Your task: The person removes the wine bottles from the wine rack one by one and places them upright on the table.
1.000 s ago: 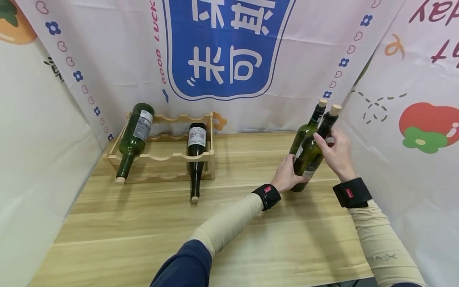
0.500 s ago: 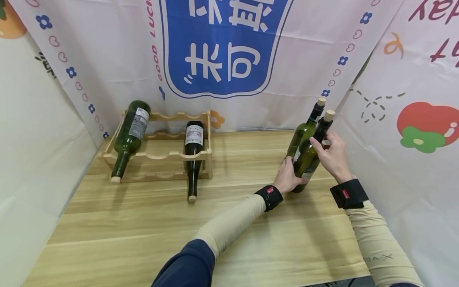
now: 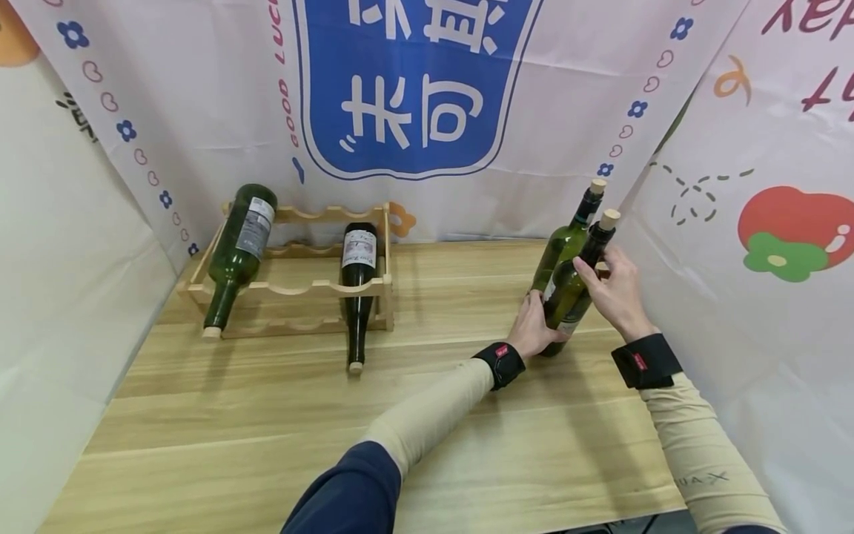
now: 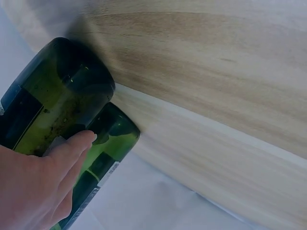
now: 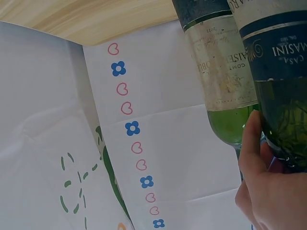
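Observation:
On the right of the table, two corked green wine bottles stand close together in the head view. My left hand (image 3: 534, 326) grips the lower part of the front bottle (image 3: 574, 297), its fingers reaching between the two. Higher up, the thumb and fingers of my right hand (image 3: 617, 289) hold the same bottle near its shoulder. The rear bottle (image 3: 563, 245) is partly hidden behind it. In the right wrist view, the rear bottle's cream label (image 5: 223, 67) and the front bottle's dark label (image 5: 283, 48) show. Whether the front bottle's base touches the table cannot be told.
A wooden wine rack (image 3: 293, 288) stands at the back left. A large green bottle (image 3: 240, 237) lies on it at the left, and a dark bottle (image 3: 359, 282) at the right, necks toward me. Printed cloth walls (image 3: 707, 297) border the wooden table (image 3: 267, 445).
The front bottle's neck has shifted slightly left and toward me, with my right hand following. My left hand keeps its grip. The whole head view has drifted a little.

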{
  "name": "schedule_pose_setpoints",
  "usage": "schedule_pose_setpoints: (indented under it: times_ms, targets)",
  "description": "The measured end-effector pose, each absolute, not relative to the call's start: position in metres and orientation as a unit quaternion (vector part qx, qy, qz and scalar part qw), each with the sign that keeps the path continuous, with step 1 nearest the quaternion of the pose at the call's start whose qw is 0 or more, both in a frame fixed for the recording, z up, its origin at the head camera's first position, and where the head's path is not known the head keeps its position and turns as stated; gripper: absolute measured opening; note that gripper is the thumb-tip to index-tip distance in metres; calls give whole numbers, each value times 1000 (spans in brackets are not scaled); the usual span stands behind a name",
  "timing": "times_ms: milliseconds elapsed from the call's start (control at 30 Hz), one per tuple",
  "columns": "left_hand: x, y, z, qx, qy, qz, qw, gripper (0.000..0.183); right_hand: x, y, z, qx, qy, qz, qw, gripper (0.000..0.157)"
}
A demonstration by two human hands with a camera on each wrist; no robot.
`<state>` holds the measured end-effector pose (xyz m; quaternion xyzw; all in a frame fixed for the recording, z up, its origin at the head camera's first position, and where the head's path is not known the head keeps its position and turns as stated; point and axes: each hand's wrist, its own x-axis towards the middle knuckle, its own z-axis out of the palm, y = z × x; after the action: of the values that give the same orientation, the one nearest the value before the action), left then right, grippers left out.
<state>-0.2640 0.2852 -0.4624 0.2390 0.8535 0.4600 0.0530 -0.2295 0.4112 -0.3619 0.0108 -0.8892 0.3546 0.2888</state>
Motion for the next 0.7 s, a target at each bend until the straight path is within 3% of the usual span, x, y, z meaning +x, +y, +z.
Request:
schedule_pose_setpoints:
  times_ms: [700]
  targets:
    - [-265,280,-469,253,855,446,83,82,-220,408,-366,14,-899,339,276,41]
